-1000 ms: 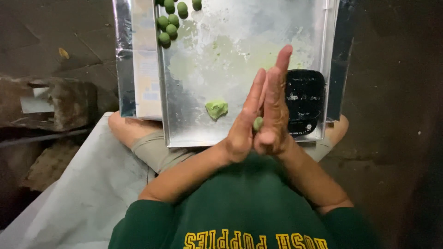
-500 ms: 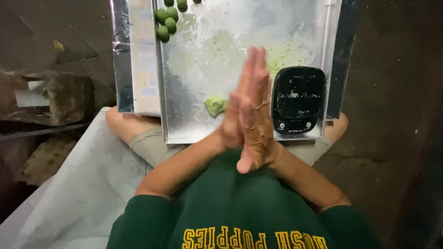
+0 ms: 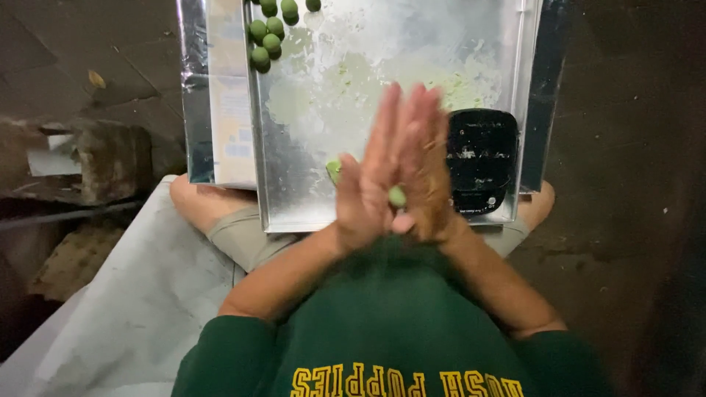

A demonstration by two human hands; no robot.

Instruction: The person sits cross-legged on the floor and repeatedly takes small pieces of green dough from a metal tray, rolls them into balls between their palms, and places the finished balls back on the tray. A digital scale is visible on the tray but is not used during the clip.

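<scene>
Left hand (image 3: 368, 195) and right hand (image 3: 423, 184), pressed palm to palm, have slid level again over the steel tray (image 3: 294, 191), trapping the green dough piece (image 3: 397, 196), which is rounding toward a ball.

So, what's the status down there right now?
Left hand and right hand pressed palm to palm. Green dough piece between them. Metal tray below; nothing blocking.

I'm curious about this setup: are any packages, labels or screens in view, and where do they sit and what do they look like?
Black rounded-rectangle device: on the metal tray's right side, beside the right hand; its dark glossy face may be a screen.
Pale printed sheet: a tall strip along the shiny metal tray's left edge, whitish with faint blue and orange patches.
Yellow lettering: across the green sweatshirt.
</scene>
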